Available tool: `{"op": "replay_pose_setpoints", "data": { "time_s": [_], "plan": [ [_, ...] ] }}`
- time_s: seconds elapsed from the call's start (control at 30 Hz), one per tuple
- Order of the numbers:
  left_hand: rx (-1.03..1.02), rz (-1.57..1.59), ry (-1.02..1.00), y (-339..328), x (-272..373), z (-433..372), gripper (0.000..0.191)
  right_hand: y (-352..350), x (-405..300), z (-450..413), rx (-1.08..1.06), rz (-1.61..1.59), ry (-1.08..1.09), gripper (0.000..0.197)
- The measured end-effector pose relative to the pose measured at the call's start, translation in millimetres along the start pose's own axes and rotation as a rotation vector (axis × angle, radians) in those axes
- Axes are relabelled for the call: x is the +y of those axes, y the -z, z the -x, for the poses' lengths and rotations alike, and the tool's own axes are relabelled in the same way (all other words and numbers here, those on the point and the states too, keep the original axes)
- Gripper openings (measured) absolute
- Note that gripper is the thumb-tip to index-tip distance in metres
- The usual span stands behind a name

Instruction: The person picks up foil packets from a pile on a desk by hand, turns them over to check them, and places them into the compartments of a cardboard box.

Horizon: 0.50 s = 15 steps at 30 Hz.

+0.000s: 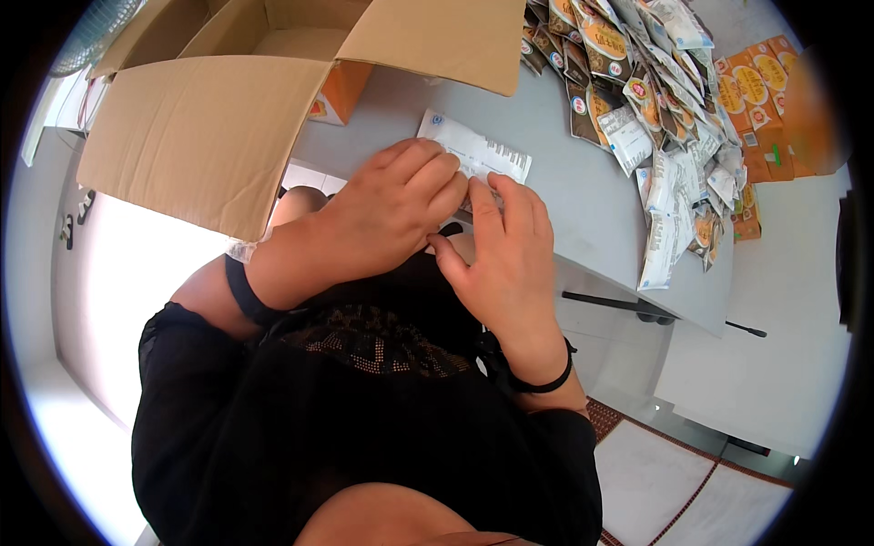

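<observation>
A white printed flat packet (493,151) lies at the near edge of the grey table (382,130), just beyond my hands. My left hand (403,198) is curled over the packet's near left part, the fingers bent tightly and the thumb hidden beneath. At the near right part, my right hand (505,239) touches the packet with its fingertips. Its thumb is spread towards my left hand, and whether it pinches the packet cannot be seen. Both hands cover much of the packet's near side.
An open cardboard box (205,136) with hanging flaps stands at upper left, an orange carton (341,95) beside it. Brown and white packets (608,41) form a large heap on the table's right side. Orange cartons (758,89) stand beyond the heap.
</observation>
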<state>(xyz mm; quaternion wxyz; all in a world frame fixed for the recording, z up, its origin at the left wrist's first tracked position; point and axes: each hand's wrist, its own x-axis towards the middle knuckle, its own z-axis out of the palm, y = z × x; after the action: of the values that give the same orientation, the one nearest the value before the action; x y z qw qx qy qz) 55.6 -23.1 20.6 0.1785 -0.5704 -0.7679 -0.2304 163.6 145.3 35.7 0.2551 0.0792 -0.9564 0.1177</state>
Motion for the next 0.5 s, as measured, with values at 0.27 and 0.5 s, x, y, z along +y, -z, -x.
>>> {"op": "replay_pose_setpoints", "data": {
  "time_s": [0.27,0.5],
  "plan": [
    [0.055,-0.108,-0.069,-18.5,-4.2,2.8,0.044,-8.8,3.2,0.1,-0.020,0.009,0.011,0.057],
    [0.049,-0.070,-0.069,-16.2,-6.2,1.5,0.044,-9.4,4.9,0.2,-0.021,0.010,0.010,0.057]
  ]
}}
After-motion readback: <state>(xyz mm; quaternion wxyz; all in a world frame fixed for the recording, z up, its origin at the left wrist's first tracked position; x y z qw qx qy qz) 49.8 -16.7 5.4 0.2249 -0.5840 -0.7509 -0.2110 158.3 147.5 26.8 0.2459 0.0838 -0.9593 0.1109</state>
